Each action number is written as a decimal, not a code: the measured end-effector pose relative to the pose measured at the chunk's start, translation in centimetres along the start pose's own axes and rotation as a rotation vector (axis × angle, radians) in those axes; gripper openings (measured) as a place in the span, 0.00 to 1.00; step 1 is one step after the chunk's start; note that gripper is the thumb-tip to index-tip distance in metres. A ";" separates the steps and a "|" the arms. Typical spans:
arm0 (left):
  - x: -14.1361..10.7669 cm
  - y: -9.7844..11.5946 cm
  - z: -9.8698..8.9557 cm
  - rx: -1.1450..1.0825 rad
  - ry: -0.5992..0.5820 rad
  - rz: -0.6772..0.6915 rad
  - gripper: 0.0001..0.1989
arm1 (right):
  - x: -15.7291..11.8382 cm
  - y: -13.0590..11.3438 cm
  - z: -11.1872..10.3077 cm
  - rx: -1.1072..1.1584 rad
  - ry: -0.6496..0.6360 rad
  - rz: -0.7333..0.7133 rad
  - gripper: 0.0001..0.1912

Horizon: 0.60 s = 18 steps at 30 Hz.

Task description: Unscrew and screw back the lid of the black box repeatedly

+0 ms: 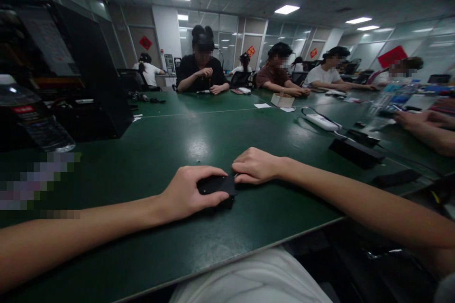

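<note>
My left hand [192,188] is wrapped round the left part of a small black box [216,185], thumb in front and fingers behind, on the green table [170,241]. Just right of the box, my right hand [254,165] has its fingers curled together in a pinch. A thin, light-coloured tip [236,176] shows between its fingertips and the right end of the box; the rest of that object is hidden by the fingers.
At the left stand a clear bottle [42,123] and a large black case [95,66]. A white power strip [323,122], cables and a black block [355,151] lie to the right. Beyond are a small box [282,100] and several seated people; another person's hands [419,123] show at far right.
</note>
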State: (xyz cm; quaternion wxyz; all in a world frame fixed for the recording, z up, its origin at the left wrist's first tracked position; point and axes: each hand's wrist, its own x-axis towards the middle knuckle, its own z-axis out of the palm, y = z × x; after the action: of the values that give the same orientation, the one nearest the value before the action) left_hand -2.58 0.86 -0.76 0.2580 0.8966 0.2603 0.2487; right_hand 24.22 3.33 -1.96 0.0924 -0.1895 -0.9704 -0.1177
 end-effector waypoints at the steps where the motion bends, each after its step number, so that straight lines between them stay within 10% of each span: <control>1: 0.0 -0.1 -0.1 -0.010 0.000 0.006 0.19 | 0.0 0.0 0.0 -0.004 0.006 -0.001 0.30; 18: 0.1 -1.1 -1.8 -0.032 -0.100 -0.072 0.21 | -0.2 -2.9 -2.4 -0.565 0.302 0.000 0.11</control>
State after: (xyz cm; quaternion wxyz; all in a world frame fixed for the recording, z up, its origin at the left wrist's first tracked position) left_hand -3.95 2.31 0.00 0.2937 0.8937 0.2753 0.1980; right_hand 23.65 0.03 -0.30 0.1792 -0.1880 -0.8746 -0.4093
